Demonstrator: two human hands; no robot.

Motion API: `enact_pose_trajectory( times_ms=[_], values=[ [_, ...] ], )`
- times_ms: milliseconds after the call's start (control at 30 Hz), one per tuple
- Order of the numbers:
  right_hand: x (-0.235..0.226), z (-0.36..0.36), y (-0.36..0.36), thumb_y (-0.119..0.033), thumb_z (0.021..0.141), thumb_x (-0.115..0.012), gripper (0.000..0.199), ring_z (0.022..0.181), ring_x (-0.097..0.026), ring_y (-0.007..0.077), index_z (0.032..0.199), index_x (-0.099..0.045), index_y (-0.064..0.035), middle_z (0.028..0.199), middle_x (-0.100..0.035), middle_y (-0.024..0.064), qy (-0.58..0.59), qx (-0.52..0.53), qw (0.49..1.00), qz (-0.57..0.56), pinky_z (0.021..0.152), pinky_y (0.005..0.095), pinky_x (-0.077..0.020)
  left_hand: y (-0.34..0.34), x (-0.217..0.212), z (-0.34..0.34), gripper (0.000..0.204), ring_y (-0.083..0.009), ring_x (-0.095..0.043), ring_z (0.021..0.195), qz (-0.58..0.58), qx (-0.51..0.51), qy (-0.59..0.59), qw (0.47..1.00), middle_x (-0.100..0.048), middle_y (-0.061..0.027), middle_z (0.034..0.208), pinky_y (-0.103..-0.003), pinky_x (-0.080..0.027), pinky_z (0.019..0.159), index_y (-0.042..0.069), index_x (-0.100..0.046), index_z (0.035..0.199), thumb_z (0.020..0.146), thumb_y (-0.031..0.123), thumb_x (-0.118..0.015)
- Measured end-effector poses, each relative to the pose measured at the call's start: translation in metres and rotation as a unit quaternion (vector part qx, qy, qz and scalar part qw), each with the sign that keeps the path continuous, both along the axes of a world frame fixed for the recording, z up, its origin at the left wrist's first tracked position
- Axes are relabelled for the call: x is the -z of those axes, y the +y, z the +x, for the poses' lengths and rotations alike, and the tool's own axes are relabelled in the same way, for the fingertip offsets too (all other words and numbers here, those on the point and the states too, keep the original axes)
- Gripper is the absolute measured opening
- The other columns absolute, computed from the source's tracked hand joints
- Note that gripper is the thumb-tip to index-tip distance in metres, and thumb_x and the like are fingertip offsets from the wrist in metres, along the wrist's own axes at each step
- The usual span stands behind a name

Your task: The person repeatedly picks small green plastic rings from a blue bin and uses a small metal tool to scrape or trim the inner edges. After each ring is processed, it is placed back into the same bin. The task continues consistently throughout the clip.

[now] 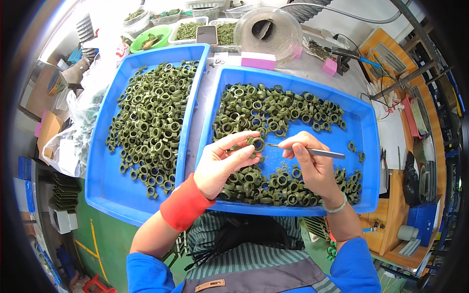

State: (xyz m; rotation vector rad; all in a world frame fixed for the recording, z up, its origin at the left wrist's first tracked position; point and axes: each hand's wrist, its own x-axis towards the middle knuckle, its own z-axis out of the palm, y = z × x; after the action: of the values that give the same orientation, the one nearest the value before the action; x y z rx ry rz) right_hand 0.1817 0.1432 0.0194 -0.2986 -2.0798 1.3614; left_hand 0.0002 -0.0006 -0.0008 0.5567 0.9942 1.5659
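Observation:
Over the right blue tray [367, 146], my left hand [222, 158] pinches a small olive-green wax ring [258, 143] between thumb and fingers. My right hand [311, 161] grips a slim metal hand tool with a dark grey handle [326, 153]; its thin tip reaches the ring's edge. Many similar green rings [293, 110] lie along the far side of that tray. More rings [278, 188] are heaped along its near side, with small green shavings [283, 167] on the blue bottom between the two groups.
To the left stands a second blue tray [105, 188] heaped with green rings [151, 117]. Behind are a phone [206, 35] on plastic tubs, a green bowl [151, 37], a large clear container [267, 49] and a pink block [258, 61]. A soldering-iron-like tool [356, 57] rests at the back right.

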Motion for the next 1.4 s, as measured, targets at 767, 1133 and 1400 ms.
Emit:
enact_pose_trajectory(
  times_ms=[767, 1133, 1400],
  values=[
    [0.011, -0.021, 0.010, -0.012, 0.105, -0.047, 0.021, 0.084, -0.070, 0.0184, 0.109, -0.061, 0.0029, 0.098, -0.072, 0.0140, -0.007, 0.168, 0.984, -0.060, 0.077, 0.0300, -0.0569, 0.001, 0.004, 0.003, 0.035, -0.0223, -0.065, 0.110, -0.013, -0.061, -0.037, 0.997, -0.060, -0.0086, 0.121, -0.031, -0.056, 0.095, 0.001, -0.054, 0.134, 0.099, 0.007, -0.058],
    [0.066, -0.024, 0.059, -0.010, 0.081, -0.075, 0.021, 0.087, -0.058, 0.0324, 0.089, -0.056, -0.0058, 0.085, -0.060, 0.0102, -0.227, 0.090, 0.918, 0.313, 0.079, 0.0438, -0.0478, 0.002, 0.010, -0.003, 0.031, -0.0252, -0.065, 0.115, 0.007, -0.002, -0.064, 0.998, -0.063, -0.0152, 0.127, -0.033, -0.054, 0.098, 0.002, -0.056, 0.132, 0.103, 0.013, -0.055],
    [0.025, -0.021, 0.021, -0.027, 0.099, -0.062, 0.026, 0.082, -0.063, 0.0193, 0.102, -0.064, -0.0014, 0.090, -0.066, 0.0085, -0.095, 0.098, 0.990, 0.037, 0.078, 0.0325, -0.0515, 0.001, 0.008, -0.002, 0.030, -0.0162, -0.065, 0.112, -0.018, -0.022, 0.014, 0.999, -0.065, -0.0088, 0.125, -0.028, -0.054, 0.095, 0.005, -0.058, 0.131, 0.101, 0.013, -0.058]
  ],
)
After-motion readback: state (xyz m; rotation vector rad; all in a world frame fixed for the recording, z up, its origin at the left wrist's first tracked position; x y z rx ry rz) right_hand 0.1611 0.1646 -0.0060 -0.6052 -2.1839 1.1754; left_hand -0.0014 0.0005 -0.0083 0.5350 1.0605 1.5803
